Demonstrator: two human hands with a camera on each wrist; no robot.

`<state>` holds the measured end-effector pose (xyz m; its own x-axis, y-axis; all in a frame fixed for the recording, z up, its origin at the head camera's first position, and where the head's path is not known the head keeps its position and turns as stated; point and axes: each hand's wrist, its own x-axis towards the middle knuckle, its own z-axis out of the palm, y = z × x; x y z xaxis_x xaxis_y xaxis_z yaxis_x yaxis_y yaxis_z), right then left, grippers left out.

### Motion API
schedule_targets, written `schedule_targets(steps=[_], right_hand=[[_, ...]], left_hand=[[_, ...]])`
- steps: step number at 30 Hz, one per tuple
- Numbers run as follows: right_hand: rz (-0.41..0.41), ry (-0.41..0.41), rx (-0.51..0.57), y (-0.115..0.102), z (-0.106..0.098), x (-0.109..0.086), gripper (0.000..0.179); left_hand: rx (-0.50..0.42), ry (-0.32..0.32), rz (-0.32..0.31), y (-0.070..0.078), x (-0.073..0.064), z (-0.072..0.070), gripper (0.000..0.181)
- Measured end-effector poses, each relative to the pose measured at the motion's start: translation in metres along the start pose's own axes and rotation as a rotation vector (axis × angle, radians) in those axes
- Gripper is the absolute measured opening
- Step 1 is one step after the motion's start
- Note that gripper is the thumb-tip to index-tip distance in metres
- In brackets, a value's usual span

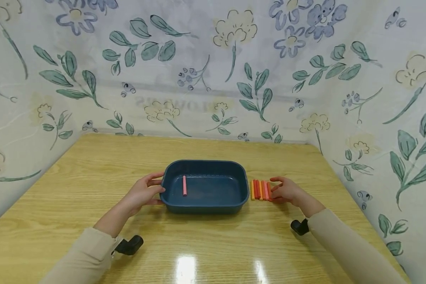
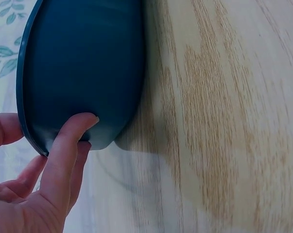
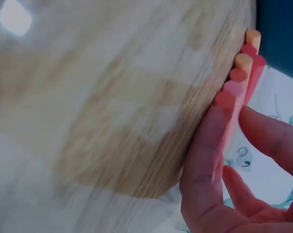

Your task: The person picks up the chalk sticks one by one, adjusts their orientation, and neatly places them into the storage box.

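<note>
A dark blue rectangular dish (image 1: pixel 206 210) stands on the table with one pink chalk stick (image 1: pixel 184 185) lying inside toward its left. At the dish's left end, my left hand (image 1: pixel 145 191) grips the wall; the left wrist view shows fingers on both sides of the corner of the dish (image 2: pixel 83 73). Beside the dish's right end, several chalk sticks (image 1: pixel 261 190) in yellow, red, orange and pink lie in a row. My right hand (image 1: pixel 285 191) is at the row's right end, thumb and forefinger pinching the red-orange chalk stick (image 3: pixel 225 99). Its far part is hidden by the fingers.
The light wooden table (image 1: pixel 206 244) reaches to a floral cloth (image 1: pixel 198 79) hanging behind it and at both sides. Black wrist-worn devices (image 1: pixel 129 245) sit below each wrist, near the tabletop.
</note>
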<state>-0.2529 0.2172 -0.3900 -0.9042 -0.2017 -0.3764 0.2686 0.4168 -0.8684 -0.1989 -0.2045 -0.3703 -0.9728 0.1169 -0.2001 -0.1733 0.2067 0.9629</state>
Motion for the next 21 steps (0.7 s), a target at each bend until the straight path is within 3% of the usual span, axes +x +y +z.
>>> schedule_targets(steps=[9, 21], right_hand=[[0.072, -0.025, -0.007, -0.003, -0.002, 0.011, 0.068], [0.022, 0.072, 0.006, -0.003, 0.001, 0.013, 0.060]], left_hand=[[-0.007, 0.000, -0.001, -0.002, 0.000, 0.000, 0.058], [-0.010, 0.004, -0.007, -0.002, 0.001, 0.001, 0.057]])
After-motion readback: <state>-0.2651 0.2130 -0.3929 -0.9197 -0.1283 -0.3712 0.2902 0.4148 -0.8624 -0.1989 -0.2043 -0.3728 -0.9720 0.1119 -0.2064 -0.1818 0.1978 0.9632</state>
